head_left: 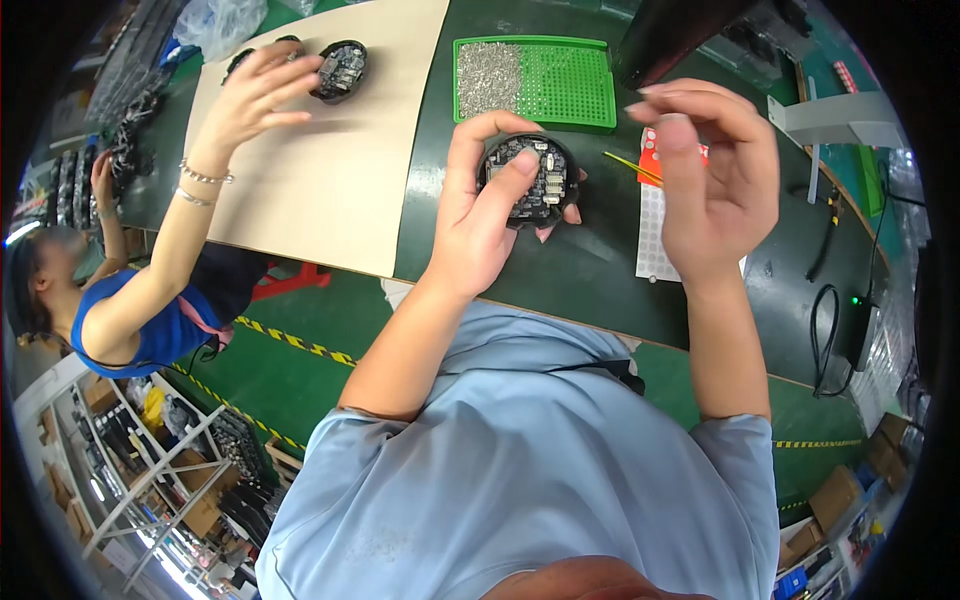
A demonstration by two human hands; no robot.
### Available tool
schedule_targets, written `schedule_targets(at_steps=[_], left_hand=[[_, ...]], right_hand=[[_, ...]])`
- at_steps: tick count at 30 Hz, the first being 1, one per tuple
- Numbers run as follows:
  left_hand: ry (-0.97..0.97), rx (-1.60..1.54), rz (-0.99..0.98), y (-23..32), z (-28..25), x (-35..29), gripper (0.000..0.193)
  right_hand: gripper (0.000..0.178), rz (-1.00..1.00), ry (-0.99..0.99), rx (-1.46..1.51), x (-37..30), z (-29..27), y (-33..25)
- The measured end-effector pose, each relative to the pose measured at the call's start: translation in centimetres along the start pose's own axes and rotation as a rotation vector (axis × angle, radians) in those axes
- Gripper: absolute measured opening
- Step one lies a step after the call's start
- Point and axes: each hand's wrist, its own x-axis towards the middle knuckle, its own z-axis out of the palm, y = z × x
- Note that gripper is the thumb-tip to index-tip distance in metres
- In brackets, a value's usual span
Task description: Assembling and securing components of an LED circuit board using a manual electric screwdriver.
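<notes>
My left hand is closed around a round black housing with a circuit board exposed on its upper face. The thumb presses on the board while the fingers wrap under the rim. My right hand is raised to the right of the housing, fingers curved and apart, with nothing visible in it. Partly behind that hand lies a sheet of round pale stickers, with a red piece at its far end. Yellow tweezers rest by the red piece.
Beyond my hands, a green tray holds many small silver metal parts. On the left, a co-worker's hand reaches over a beige board near another round black housing. Black cables lie at the right. A dark cylindrical object stands behind.
</notes>
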Motion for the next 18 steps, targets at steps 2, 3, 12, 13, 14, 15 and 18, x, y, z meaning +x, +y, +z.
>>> schedule_targets(at_steps=[2, 3, 12, 13, 14, 15, 18], left_hand=[[0.007, -0.050, -0.033, -0.3, -0.2, 0.2, 0.024], [0.021, -0.089, -0.073, 0.0, -0.2, 0.1, 0.025], [-0.010, -0.059, -0.136, 0.5, -0.7, 0.7, 0.023], [0.003, -0.063, -0.145, 0.6, -0.8, 0.7, 0.023], [0.003, -0.063, -0.145, 0.7, -1.0, 0.7, 0.023], [0.003, -0.075, -0.149, 0.7, -1.0, 0.7, 0.024], [0.015, -0.087, -0.153, 0.8, -1.1, 0.7, 0.024]], right_hand=[[0.027, -0.023, 0.104, 0.006, 0.0, -0.4, 0.7], [0.032, -0.022, 0.130, -0.051, 0.2, -0.5, 0.8], [0.039, 0.044, 0.109, -0.215, 3.9, 0.2, 0.7], [0.037, 0.113, 0.115, -0.084, 4.8, 0.4, 0.7], [0.043, 0.140, -0.040, -0.409, 6.3, -0.4, 0.3], [0.043, 0.141, -0.037, -0.417, 7.4, 0.1, -0.4], [0.052, 0.277, 0.013, 0.021, 9.7, 3.2, -2.2]])
